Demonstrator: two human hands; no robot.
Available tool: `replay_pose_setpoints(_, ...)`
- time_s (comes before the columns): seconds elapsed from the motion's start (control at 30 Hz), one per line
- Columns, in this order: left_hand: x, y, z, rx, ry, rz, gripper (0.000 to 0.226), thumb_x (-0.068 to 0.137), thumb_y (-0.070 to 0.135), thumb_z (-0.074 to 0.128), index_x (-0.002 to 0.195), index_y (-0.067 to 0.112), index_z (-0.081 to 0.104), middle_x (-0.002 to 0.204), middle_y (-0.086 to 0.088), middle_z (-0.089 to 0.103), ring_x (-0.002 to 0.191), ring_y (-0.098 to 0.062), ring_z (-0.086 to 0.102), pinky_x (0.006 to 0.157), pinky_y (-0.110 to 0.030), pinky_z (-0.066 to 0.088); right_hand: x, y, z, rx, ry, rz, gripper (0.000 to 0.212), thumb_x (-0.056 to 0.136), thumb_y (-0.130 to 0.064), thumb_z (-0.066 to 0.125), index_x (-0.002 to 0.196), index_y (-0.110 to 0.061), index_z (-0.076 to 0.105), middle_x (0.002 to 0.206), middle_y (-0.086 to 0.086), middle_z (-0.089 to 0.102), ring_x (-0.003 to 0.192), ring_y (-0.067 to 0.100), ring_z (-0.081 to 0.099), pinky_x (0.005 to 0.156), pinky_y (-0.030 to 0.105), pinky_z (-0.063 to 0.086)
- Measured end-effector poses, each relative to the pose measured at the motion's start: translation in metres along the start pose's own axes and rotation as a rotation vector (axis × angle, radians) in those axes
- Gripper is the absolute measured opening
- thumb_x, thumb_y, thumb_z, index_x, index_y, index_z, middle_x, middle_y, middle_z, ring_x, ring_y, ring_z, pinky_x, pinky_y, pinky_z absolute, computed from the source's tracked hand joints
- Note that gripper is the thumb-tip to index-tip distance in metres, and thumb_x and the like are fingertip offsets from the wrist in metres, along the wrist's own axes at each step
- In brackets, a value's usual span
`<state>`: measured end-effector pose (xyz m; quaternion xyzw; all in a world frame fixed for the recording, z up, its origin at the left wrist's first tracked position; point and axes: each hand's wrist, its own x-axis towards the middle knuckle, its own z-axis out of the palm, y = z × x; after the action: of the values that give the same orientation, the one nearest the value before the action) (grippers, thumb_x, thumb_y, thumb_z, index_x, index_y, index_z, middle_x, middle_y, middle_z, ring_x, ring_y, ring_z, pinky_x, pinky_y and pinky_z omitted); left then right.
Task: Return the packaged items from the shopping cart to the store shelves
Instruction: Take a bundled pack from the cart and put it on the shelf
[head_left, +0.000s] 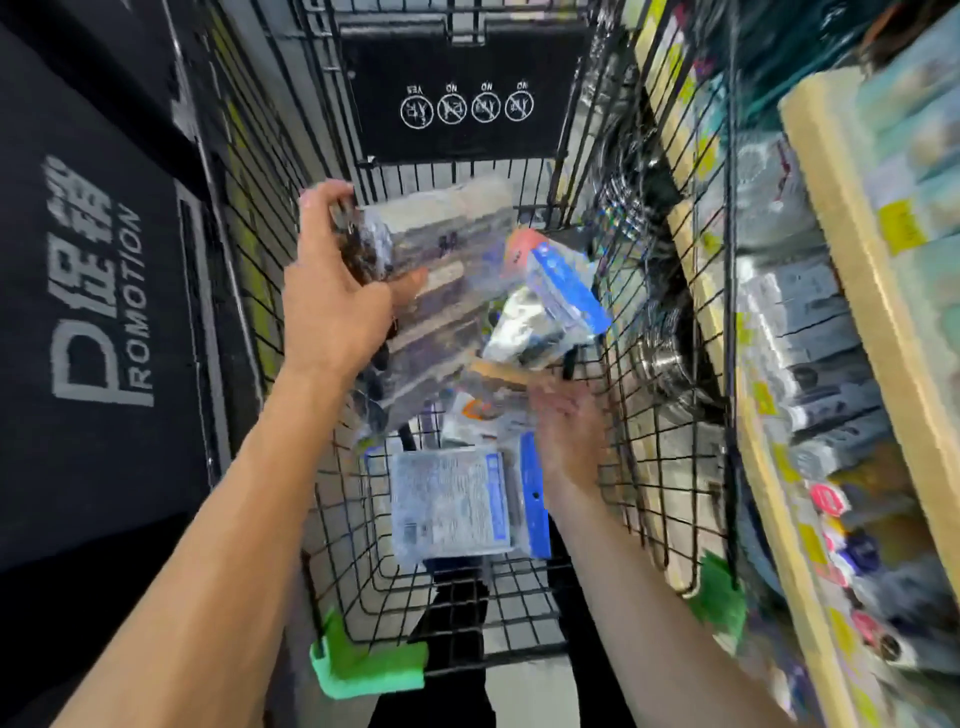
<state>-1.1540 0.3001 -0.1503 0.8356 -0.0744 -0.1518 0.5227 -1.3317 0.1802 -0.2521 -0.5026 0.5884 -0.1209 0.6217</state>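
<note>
Above the shopping cart (649, 364), the left hand (332, 306) is gripping a clear package (447, 291) while the right hand (566, 431), fingers relaxed, is reaching inside.

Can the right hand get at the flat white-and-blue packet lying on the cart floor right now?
Probably yes. The right hand hovers open just above the packet, nothing between them; the left hand holds its clear package off to the side.

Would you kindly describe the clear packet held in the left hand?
The clear packet is a long, glossy plastic pack with dark and pale bands showing through, blurred by motion. It is lifted above the cart, tilted, with the left hand gripping its left edge, thumb across the front. A blue-edged packet overlaps its right side.
</note>
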Motion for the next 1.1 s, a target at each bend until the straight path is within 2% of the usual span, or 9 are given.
replay_pose_setpoints(0.13, -0.007, 0.053, -0.030, -0.194, 0.099, 0.173, 0.065, 0.070, 0.009, 0.078, 0.125, 0.021, 0.046, 0.116, -0.005, 0.063, 0.097, -0.014, 0.062, 0.094, -0.044, 0.052, -0.053, -0.019, 0.008, 0.076, -0.075, 0.043, 0.046, 0.084, -0.019, 0.077, 0.121, -0.007, 0.053, 0.112, 0.012, 0.066, 0.102, 0.019, 0.066, 0.090, 0.033, 0.052)
replay_pose_setpoints(0.3, -0.026, 0.101, -0.053, -0.470, 0.038, 0.055, 0.049, 0.075, 0.019, 0.078, 0.114, 0.028, 0.050, 0.100, 0.007, 0.063, 0.083, -0.013, 0.060, 0.063, -0.030, 0.047, -0.107, -0.078, -0.021, 0.342, -0.164, 0.210, 0.025, 0.097, -0.036, 0.059, 0.110, -0.017, 0.066, 0.083, -0.008, 0.064, 0.064, 0.002, 0.058, 0.064, 0.026, 0.051)
replay_pose_setpoints(0.43, -0.041, 0.136, -0.042, -0.534, -0.135, -0.032, 0.095, 0.047, 0.057, 0.090, 0.124, 0.019, 0.050, 0.092, 0.016, 0.063, 0.075, 0.002, 0.063, 0.063, -0.017, 0.053, -0.141, -0.112, -0.079, 0.339, -0.074, -0.043, 0.006, 0.091, -0.011, 0.069, 0.087, -0.016, 0.069, 0.075, -0.014, 0.072, 0.068, -0.003, 0.061, 0.076, 0.028, 0.050)
replay_pose_setpoints(0.53, -0.059, 0.175, -0.012, -0.564, -0.330, 0.047, 0.064, 0.068, 0.036, 0.085, 0.118, 0.020, 0.047, 0.083, 0.008, 0.057, 0.059, 0.001, 0.056, 0.055, -0.019, 0.049, -0.162, -0.127, -0.135, 0.335, 0.017, -0.178, 0.042, 0.070, -0.029, 0.084, 0.105, -0.010, 0.072, 0.096, -0.006, 0.076, 0.085, 0.008, 0.069, 0.077, 0.027, 0.053)
replay_pose_setpoints(0.6, -0.073, 0.193, 0.013, -0.524, -0.438, 0.111, 0.040, 0.080, 0.008, 0.074, 0.109, 0.023, 0.050, 0.076, 0.005, 0.057, 0.050, 0.002, 0.051, 0.046, -0.014, 0.042, -0.178, -0.142, -0.169, 0.324, 0.121, -0.218, 0.062, 0.058, -0.042, 0.087, 0.106, -0.006, 0.071, 0.093, -0.003, 0.073, 0.079, 0.010, 0.063, 0.069, 0.026, 0.051)
replay_pose_setpoints(0.7, -0.095, 0.222, 0.041, -0.400, -0.488, 0.088, 0.040, 0.073, 0.006, 0.080, 0.095, 0.030, 0.057, 0.078, 0.007, 0.069, 0.053, -0.001, 0.063, 0.052, -0.019, 0.056, -0.196, -0.158, -0.219, 0.288, 0.214, -0.296, 0.018, 0.077, -0.013, 0.082, 0.089, -0.008, 0.069, 0.069, -0.012, 0.066, 0.059, 0.000, 0.055, 0.054, 0.015, 0.046)
replay_pose_setpoints(0.8, -0.114, 0.253, 0.070, -0.156, -0.589, 0.150, 0.057, 0.062, 0.013, 0.089, 0.109, 0.023, 0.059, 0.110, -0.008, 0.067, 0.074, -0.013, 0.069, 0.073, -0.031, 0.058, -0.202, -0.168, -0.273, 0.252, 0.303, -0.356, 0.010, 0.082, -0.006, 0.077, 0.088, -0.010, 0.069, 0.067, -0.012, 0.070, 0.057, 0.000, 0.060, 0.059, 0.013, 0.048)
replay_pose_setpoints(0.93, -0.132, 0.302, 0.114, 0.110, -0.696, 0.381, 0.067, 0.068, 0.017, 0.088, 0.125, 0.018, 0.051, 0.119, -0.003, 0.061, 0.107, -0.022, 0.059, 0.088, -0.032, 0.049, -0.195, -0.182, -0.319, 0.117, 0.533, -0.390, 0.039, 0.071, -0.035, 0.084, 0.088, -0.006, 0.064, 0.081, 0.011, 0.072, 0.070, 0.027, 0.068, 0.065, 0.039, 0.058)
replay_pose_setpoints(1.1, -0.122, 0.353, 0.173, 0.216, -0.802, 0.546, 0.070, 0.075, 0.009, 0.083, 0.131, 0.020, 0.043, 0.096, 0.011, 0.056, 0.090, -0.012, 0.059, 0.080, -0.029, 0.048, -0.180, -0.223, -0.355, 0.009, 0.682, -0.434, 0.039, 0.080, -0.030, 0.081, 0.100, -0.002, 0.063, 0.094, 0.018, 0.071, 0.083, 0.038, 0.066, 0.076, 0.047, 0.056)
